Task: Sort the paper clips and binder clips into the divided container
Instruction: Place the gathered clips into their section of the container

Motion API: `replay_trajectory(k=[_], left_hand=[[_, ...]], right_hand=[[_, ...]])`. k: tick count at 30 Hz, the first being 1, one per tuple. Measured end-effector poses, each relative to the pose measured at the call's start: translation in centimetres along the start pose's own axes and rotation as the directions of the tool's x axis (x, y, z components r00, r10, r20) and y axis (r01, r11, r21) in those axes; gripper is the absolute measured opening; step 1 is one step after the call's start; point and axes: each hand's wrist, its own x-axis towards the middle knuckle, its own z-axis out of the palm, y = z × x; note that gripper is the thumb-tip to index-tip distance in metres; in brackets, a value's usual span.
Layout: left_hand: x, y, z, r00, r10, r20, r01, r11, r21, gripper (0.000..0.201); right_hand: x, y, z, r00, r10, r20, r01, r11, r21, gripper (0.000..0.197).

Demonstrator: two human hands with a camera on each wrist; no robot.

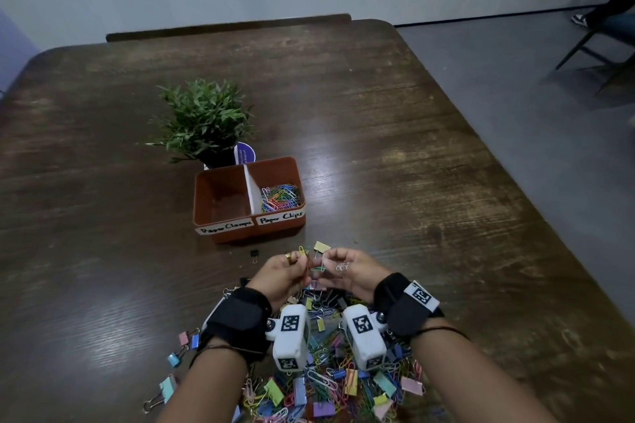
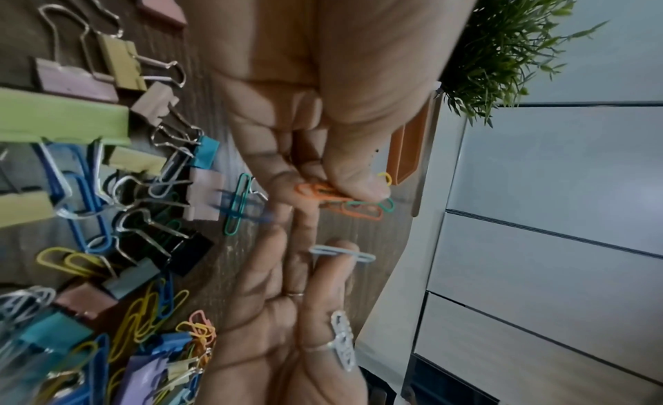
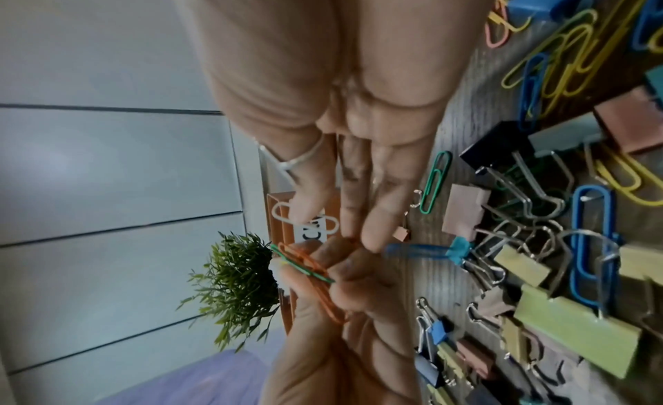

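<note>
Plant stands behind container, beyond hands.

both hands raised together: left hand pinching, right hand pinching.

Pretty tight up close: the heap of coloured paper clips and binder clips covers the dark wooden surface right under the wrists. Straight ahead sits the brown divided plastic container, with a small black binder clip lying loose before it and a green potted plant touching its far side. Left and right of that, bare wood.
</note>
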Motion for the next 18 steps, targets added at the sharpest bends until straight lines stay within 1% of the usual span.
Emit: replay_trajectory(k=[4, 7, 9, 11, 13, 14, 16, 18], left_hand=[[-0.2, 0.3, -0.2, 1.000, -0.017, -0.014, 0.016, 0.999, -0.042, 0.022], [-0.3, 0.3, 0.0, 0.999, -0.007, -0.053, 0.007, 1.000, -0.013, 0.024], [-0.2, 0.5, 0.2, 0.995, 0.021, -0.098, -0.016, 0.999, 0.045, 0.023], [-0.1, 1.4, 0.3, 0.984, 0.094, -0.151, -0.071, 0.986, 0.151, 0.021], [0.2, 3.2, 0.1, 0.954, 0.221, -0.205, -0.159, 0.946, 0.283, 0.018], [0.3, 4.3, 0.1, 0.933, 0.281, -0.225, -0.201, 0.926, 0.320, 0.015], [1.2, 6.6, -0.2, 0.891, 0.357, -0.280, -0.266, 0.911, 0.315, 0.009], [2.5, 8.7, -0.7, 0.842, 0.427, -0.330, -0.303, 0.880, 0.364, 0.005]], right_hand=[[0.2, 0.3, -0.1, 0.999, -0.044, -0.025, 0.044, 0.999, -0.018, 0.011], [0.2, 0.4, 0.0, 0.998, -0.046, -0.031, 0.044, 0.998, -0.043, 0.010], [0.3, 0.2, 0.3, 0.996, -0.065, -0.057, 0.061, 0.995, -0.074, 0.008], [0.6, -0.5, 0.6, 0.986, -0.126, -0.109, 0.108, 0.982, -0.155, 0.008], [1.3, -1.9, 1.2, 0.967, -0.215, -0.137, 0.170, 0.945, -0.280, 0.008], [1.8, -2.8, 1.6, 0.955, -0.262, -0.139, 0.202, 0.917, -0.343, 0.009], [3.2, -4.8, 2.5, 0.918, -0.370, -0.139, 0.272, 0.846, -0.458, 0.015], [4.9, -6.5, 3.6, 0.875, -0.469, -0.119, 0.330, 0.760, -0.560, 0.019]])
